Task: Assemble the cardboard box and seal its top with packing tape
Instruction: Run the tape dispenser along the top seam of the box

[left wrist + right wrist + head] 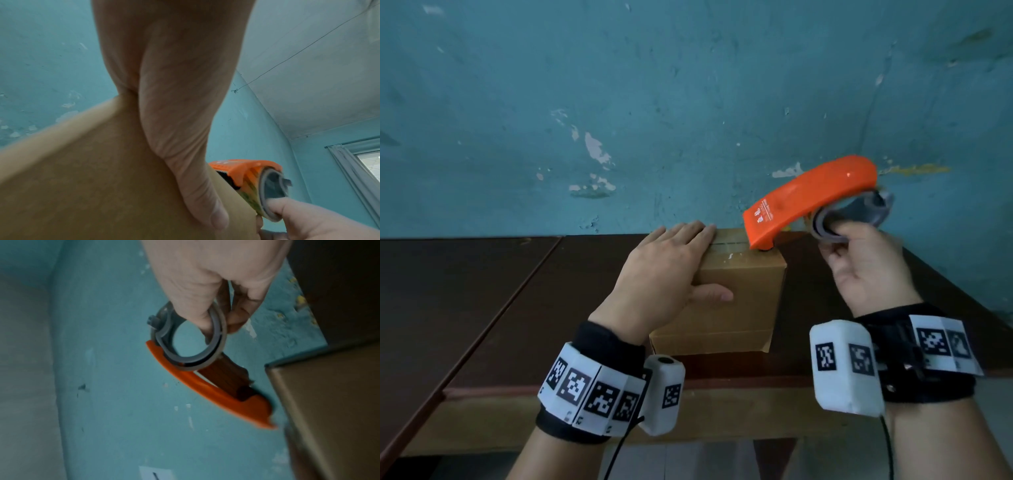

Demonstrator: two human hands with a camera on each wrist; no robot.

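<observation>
A closed cardboard box [739, 301] stands on the dark wooden table [482, 301], with a strip of clear tape across its far top edge. My left hand [664, 270] lies flat on the box top, fingers straight, thumb down the near face [197, 194]. My right hand [866, 267] grips the grey ring of an orange tape dispenser [808, 198] to the right of the box. The dispenser's front tip touches the box's far right top corner. In the right wrist view my fingers [205, 318] hook through the grey ring [185, 345] beside the box [329, 410].
A peeling teal wall [654, 102] rises directly behind the table. The table stretches away to the left with a seam [517, 294] running across it. Its front edge [722, 383] lies just under my wrists. A window [368, 159] shows at the right.
</observation>
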